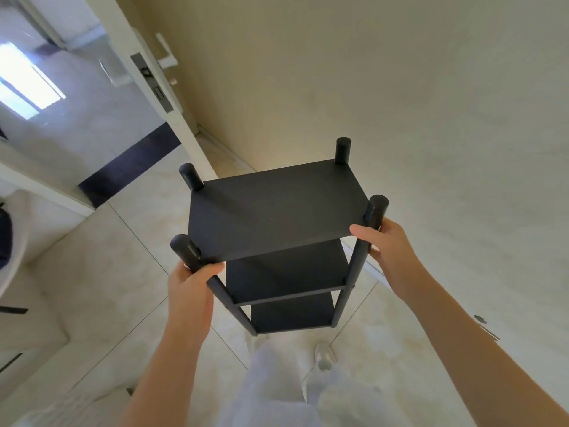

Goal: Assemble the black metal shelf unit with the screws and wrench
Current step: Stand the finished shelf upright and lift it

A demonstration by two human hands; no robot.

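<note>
The black metal shelf unit (277, 211) stands upright in front of me on the tiled floor, with three flat shelves one above another and four round posts at the corners. My left hand (192, 283) grips the near left post just below the top shelf. My right hand (385, 251) grips the near right post at the same height, thumb lying on the top shelf's edge. No screws or wrench show in this view.
A cream wall (400, 87) rises close behind and to the right of the shelf. An open white door (147, 78) with a lever handle stands at the upper left. A white chair (18, 248) sits at the left edge. My legs and a white shoe (324, 355) are below.
</note>
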